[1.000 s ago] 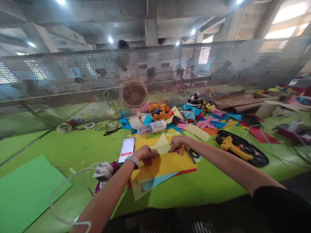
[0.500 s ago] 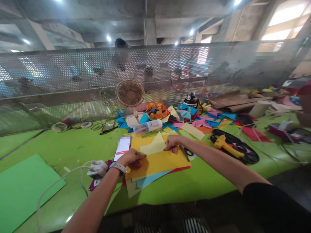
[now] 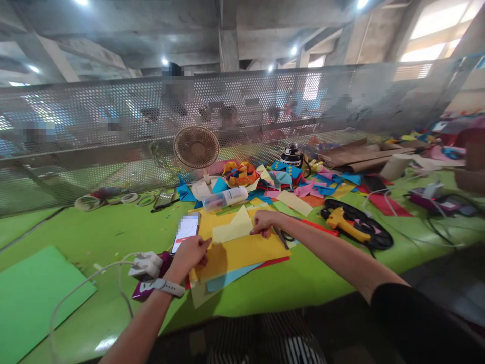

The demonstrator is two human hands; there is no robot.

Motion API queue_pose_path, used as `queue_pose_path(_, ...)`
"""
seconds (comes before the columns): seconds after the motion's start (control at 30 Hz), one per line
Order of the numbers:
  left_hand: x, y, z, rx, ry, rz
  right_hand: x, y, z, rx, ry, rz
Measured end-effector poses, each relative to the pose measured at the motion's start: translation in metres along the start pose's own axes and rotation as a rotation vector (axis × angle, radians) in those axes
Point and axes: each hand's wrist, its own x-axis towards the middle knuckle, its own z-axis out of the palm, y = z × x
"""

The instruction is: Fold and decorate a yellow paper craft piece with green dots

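A folded piece of pale yellow paper (image 3: 232, 231), with a pointed flap at its top, lies on a larger deep-yellow sheet (image 3: 242, 255). My right hand (image 3: 264, 223) is closed at its right edge, with bent fingertips on that edge. To the left, my left hand (image 3: 192, 255) hovers over or rests on the deep-yellow sheet's left side. Its index finger extends toward the pale paper, the others are curled, and I see nothing held. Light blue paper (image 3: 231, 277) and red paper stick out below. Scissors (image 3: 285, 235) are partly hidden under my right wrist.
A phone (image 3: 185, 230) and white plugs (image 3: 146, 265) with cables sit left. Behind lie a clear bottle (image 3: 225, 198), a fan (image 3: 196, 147) and coloured scraps. A yellow glue gun (image 3: 346, 225) rests on a black tray at right; a green sheet (image 3: 41, 303) lies far left.
My left hand has drawn back left from the pale paper's lower edge. My right hand stays at its right edge. The whole view has shifted slightly.
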Motion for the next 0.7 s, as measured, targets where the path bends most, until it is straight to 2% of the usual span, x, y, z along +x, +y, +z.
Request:
queue_pose_path(0.13, 0.003, 0.018, 0.006, 0.152, 0.209, 0.282, -0.029, 0.015, -0.007, -0.022, 0.352, -0.037)
queue_pose_path(0.2, 0.008, 0.027, 0.014, 0.206, 0.236, 0.428, -0.049, 0.030, -0.011, -0.070, 0.527, -0.013)
queue_pose_path(0.27, 0.014, 0.032, 0.023, 0.254, 0.235, 0.563, -0.069, 0.048, -0.010, -0.134, 0.650, 0.032)
queue_pose_path(0.33, 0.021, 0.032, 0.031, 0.294, 0.225, 0.663, -0.085, 0.063, -0.005, -0.188, 0.689, 0.053)
queue_pose_path(0.43, 0.033, 0.027, 0.044, 0.330, 0.212, 0.738, -0.095, 0.075, 0.007, -0.236, 0.714, 0.052)
queue_pose_path(0.57, 0.042, 0.018, 0.056, 0.417, 0.241, 0.808, -0.091, 0.073, 0.018, -0.270, 0.755, 0.056)
queue_pose_path(0.7, 0.040, 0.015, 0.059, 0.473, 0.236, 0.829, -0.079, 0.063, 0.027, -0.273, 0.736, 0.081)
